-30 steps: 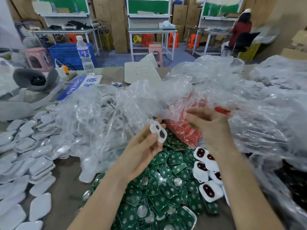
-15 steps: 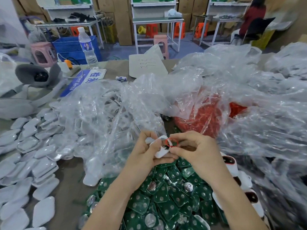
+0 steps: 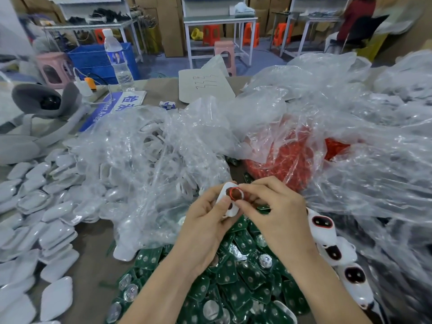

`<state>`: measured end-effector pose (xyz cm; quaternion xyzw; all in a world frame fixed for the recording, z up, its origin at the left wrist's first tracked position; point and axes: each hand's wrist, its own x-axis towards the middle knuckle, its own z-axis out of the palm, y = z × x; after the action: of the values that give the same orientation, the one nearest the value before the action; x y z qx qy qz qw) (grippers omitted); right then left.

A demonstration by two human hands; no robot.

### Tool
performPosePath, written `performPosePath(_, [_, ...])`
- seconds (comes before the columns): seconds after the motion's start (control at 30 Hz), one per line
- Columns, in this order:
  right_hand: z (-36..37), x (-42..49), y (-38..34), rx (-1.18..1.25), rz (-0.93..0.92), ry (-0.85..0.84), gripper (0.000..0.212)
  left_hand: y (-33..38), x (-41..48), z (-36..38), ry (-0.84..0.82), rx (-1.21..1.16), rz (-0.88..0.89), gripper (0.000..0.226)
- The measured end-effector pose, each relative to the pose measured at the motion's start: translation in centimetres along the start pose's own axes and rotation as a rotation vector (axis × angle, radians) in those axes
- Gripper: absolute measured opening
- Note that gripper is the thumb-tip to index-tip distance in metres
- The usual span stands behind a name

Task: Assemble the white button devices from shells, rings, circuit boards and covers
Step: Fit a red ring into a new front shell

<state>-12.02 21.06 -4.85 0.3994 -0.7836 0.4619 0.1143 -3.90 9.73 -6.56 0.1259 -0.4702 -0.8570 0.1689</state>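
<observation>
Just below the middle of the view, the left hand [image 3: 205, 220] grips a white shell [image 3: 230, 212]. Its thumb lies across the lower opening, so most of the shell's outline is covered. The right hand [image 3: 273, 211] meets it from 3 o'clock and pinches a red ring [image 3: 235, 192] at the shell's upper opening. The fingertips hide the ring's right edge, so I cannot tell whether it is fully seated. Under both wrists, toward 6 o'clock, lies a heap of green circuit boards [image 3: 236, 286], cut off by the bottom edge. At 4 o'clock a row of shells already fitted with rings [image 3: 322, 222] runs partly under crumpled film. At 1 o'clock from the hands, a clear bag of red rings [image 3: 285, 160] shows its contents only as a blurred red mass. At 10 o'clock another clear bag [image 3: 145, 160] holds pale parts too wrinkled over to identify. White covers [image 3: 35, 206] spread over the counter [image 3: 91, 249] at 9 o'clock and run off the left edge. A water bottle [image 3: 117, 59] stands at 11 o'clock.
</observation>
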Motion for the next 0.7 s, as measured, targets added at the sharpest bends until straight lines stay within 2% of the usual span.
performPosePath(0.2, [0.42, -0.27, -0.10, -0.068, -0.093, 0.078, 0.019, -0.06, 0.03, 0.00, -0.016, 0.029, 0.025, 0.029])
performPosePath(0.4, [0.76, -0.42, -0.19, -0.071, -0.084, 0.118, 0.022, -0.05, -0.19, 0.20, -0.080, 0.084, 0.048, 0.031])
performPosePath(0.7, [0.75, -0.34, -0.13, -0.059, -0.087, 0.093, 0.021, -0.54, -0.16, -0.01, -0.045, 0.185, 0.104, 0.029])
